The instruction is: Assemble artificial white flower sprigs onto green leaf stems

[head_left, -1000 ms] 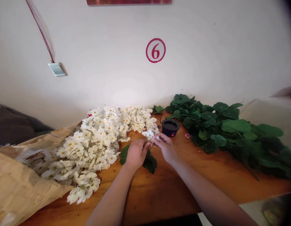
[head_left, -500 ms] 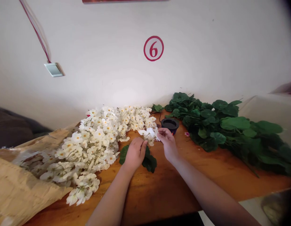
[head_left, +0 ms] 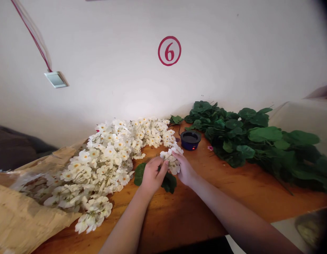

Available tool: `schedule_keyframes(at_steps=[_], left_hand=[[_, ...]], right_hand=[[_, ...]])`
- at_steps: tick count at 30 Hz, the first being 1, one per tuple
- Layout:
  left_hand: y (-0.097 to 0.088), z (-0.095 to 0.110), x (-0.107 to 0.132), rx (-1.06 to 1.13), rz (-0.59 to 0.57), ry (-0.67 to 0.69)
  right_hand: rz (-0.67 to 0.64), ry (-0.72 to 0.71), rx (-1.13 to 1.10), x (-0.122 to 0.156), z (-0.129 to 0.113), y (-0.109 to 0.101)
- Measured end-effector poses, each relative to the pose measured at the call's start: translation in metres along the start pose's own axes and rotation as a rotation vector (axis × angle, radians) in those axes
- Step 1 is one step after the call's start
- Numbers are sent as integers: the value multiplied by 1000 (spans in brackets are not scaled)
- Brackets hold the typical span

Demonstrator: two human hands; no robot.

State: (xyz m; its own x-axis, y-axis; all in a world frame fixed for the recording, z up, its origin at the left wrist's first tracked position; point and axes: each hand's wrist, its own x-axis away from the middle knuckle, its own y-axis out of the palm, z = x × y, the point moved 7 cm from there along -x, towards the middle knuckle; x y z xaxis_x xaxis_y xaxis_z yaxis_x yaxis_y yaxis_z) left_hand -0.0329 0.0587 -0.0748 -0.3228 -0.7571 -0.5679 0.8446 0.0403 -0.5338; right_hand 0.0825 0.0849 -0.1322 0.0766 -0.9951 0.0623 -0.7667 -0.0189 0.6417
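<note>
Two bare human arms reach in from the bottom edge of the head camera's view. The left forearm (head_left: 129,215) is slim and smooth, tapering to a narrow wrist and a compact left hand (head_left: 153,173). The right forearm (head_left: 240,218) is long and equally slender, with a gently rounded outline running down to a narrow right hand (head_left: 185,170). The slender fingers (head_left: 163,166) of the left hand end in short, neatly trimmed nails.
</note>
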Motion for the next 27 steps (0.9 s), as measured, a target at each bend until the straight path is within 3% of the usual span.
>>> schedule_keyframes(at_steps=[5, 14, 21, 27], left_hand=[[-4, 5, 4, -93, 114, 55], [4, 13, 0, -279, 17, 104], [-6, 10, 2, -22, 164, 120], [-5, 5, 1, 227, 141, 84]], right_hand=[[-22, 104, -52, 5, 11, 8], [-70, 107, -87, 13, 16, 14], [-158, -31, 12, 13, 10, 18], [-211, 79, 142, 8, 13, 13]])
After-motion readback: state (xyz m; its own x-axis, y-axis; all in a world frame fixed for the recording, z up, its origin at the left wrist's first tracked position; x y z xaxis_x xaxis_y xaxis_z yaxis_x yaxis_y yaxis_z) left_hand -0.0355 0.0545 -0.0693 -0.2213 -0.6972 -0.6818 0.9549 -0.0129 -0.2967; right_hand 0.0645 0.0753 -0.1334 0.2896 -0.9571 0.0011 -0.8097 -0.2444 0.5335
